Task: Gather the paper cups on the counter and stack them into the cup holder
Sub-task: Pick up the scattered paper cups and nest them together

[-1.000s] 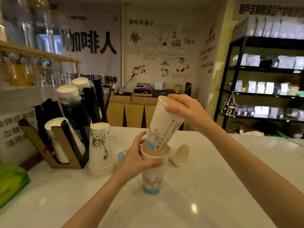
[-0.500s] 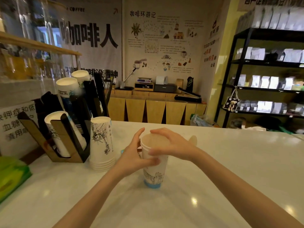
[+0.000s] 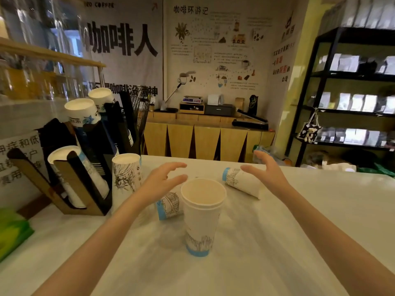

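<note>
Two nested white paper cups with a blue base stand upright in the middle of the white counter. Another cup lies on its side just left of them, under my left hand. A third cup lies on its side further back, right beside my right hand. Both hands hover open with spread fingers and hold nothing. At the left, the tilted black and brown cup holder carries rows of stacked cups. An upside-down stack of cups stands next to it.
A green packet lies at the counter's left edge. A wire rack stands behind the holder. Beyond the counter are a wooden cabinet and a black shelf unit with bags at the right.
My right hand pushed its cup down into the standing cup. Both hands have since let go and moved apart, now hovering open near the two lying cups.
</note>
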### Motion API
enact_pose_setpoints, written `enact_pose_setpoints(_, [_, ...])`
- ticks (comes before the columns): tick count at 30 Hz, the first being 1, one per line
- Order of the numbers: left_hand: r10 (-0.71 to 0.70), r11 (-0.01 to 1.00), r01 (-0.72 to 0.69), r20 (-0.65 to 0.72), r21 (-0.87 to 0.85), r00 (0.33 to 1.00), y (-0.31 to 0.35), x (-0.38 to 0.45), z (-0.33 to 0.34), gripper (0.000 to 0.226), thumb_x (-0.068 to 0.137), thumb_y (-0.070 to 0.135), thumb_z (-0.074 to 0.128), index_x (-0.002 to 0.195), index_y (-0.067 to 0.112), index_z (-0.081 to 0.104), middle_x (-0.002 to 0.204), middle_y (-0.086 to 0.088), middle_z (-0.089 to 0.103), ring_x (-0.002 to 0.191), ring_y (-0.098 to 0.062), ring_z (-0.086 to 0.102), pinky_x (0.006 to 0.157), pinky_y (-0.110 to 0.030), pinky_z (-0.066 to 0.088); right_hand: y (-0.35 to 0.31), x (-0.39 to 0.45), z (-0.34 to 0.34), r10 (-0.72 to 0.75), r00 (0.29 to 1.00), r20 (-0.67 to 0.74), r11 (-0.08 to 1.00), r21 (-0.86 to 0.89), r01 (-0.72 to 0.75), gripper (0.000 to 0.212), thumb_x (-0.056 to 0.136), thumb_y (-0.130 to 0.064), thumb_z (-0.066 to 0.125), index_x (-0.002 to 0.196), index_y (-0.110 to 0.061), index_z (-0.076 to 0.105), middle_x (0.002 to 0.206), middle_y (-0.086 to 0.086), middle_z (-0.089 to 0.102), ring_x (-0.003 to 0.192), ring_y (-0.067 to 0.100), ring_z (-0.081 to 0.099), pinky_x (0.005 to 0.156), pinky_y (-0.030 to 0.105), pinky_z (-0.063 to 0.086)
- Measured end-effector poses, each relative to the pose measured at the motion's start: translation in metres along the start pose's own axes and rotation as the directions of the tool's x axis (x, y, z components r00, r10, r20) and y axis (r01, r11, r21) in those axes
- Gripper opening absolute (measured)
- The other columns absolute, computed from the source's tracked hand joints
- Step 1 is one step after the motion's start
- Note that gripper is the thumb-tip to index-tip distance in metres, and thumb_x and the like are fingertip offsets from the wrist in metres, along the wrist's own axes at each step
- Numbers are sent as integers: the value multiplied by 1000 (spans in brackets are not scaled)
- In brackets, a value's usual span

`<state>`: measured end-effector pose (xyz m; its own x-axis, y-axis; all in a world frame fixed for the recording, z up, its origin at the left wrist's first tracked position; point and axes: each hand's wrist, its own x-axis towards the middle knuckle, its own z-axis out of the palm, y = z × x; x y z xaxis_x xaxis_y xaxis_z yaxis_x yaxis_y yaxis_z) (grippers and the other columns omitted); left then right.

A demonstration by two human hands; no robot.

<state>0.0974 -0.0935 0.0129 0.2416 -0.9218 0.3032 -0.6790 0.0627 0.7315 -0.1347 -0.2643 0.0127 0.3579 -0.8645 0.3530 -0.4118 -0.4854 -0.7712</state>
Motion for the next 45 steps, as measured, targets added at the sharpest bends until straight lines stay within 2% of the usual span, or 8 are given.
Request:
enact_pose_setpoints(6, [-250, 924, 184, 165, 336, 954, -44, 23, 22, 64, 67, 51, 67, 124, 36, 41, 133, 8, 48, 124, -19, 44, 103, -41, 40, 59, 39, 6, 195, 978, 69, 961, -210, -177, 110, 56, -45, 82, 142, -16, 21, 151, 11, 25, 137, 30, 25, 111, 50, 27])
enact_pose_setpoints(10, [-254, 901, 184, 134, 394, 958, -57, 24, 28, 81, 61, 58, 69, 130, 38, 32, 131, 17, 41, 126, -14, 40, 106, -44, 38, 80, 52, 12, 198, 977, 74, 957, -230, -176, 110, 55, -39, 84, 142, -16, 20, 149, 12, 24, 134, 31, 27, 109, 49, 29])
enact_pose_setpoints(18, [-211, 954, 217, -52, 206, 976, -27, 27, 25, 77, 72, 28, 72, 136, 21, 30, 140, -6, 43, 126, -24, 41, 103, -38, 35, 89, 59, 9, 178, 980, 90, 966, -204, -157, 102, 62, -9, 79, 142, -13, 16, 144, 16, 26, 132, 32, 29, 105, 47, 33])
enact_pose_setpoints(24, [-160, 985, 136, -260, -108, 952, 2, 29, 5, 79, 66, 26, 76, 132, 24, 33, 127, -3, 50, 107, -15, 46, 87, -32, 42, 82, 50, 6, 253, 967, 20, 967, -26, -252, 102, 62, -15, 82, 142, -12, 19, 147, 15, 33, 130, 34, 38, 98, 47, 41])
enact_pose_setpoints(29, [-156, 842, -31, -299, -538, 941, 30, 22, -16, 74, 64, 14, 75, 129, 18, 39, 118, -1, 58, 112, -23, 55, 91, -40, 48, 57, 38, -1, 215, 976, -18, 962, 177, -209, 81, 70, -30, 75, 134, -10, 30, 134, 13, 47, 107, 29, 53, 75, 34, 49])
enact_pose_setpoints(32, [-78, 756, -123, -275, -643, 958, 46, 13, -23, 85, 47, 26, 78, 125, 17, 44, 121, -5, 60, 110, -21, 58, 91, -39, 49, 39, 30, -4, 183, 983, -8, 950, 258, -175, 69, 72, -33, 72, 126, -12, 36, 126, 10, 51, 101, 25, 55, 78, 37, 50])
enact_pose_setpoints(38, [5, 792, -80, -125, -605, 992, 59, -12, -8, 76, 41, 25, 87, 104, 40, 49, 112, 7, 62, 100, -12, 63, 73, -27, 56, -19, 17, -18, 109, 993, 43, 804, 584, -114, 48, 81, -24, 63, 122, -14, 39, 119, 5, 54, 90, 12, 59, 67, 25, 49])
enact_pose_setpoints(45, [-8, 881, 0, -15, -473, 1000, 54, -34, 8, 83, 60, 15, 79, 127, 31, 33, 118, 9, 53, 106, -9, 54, 74, -21, 50, -96, 3, -48, -69, 997, -35, 703, 707, 73, 60, 74, -40, 63, 127, -18, 44, 119, 4, 62, 104, 21, 62, 87, 40, 53])
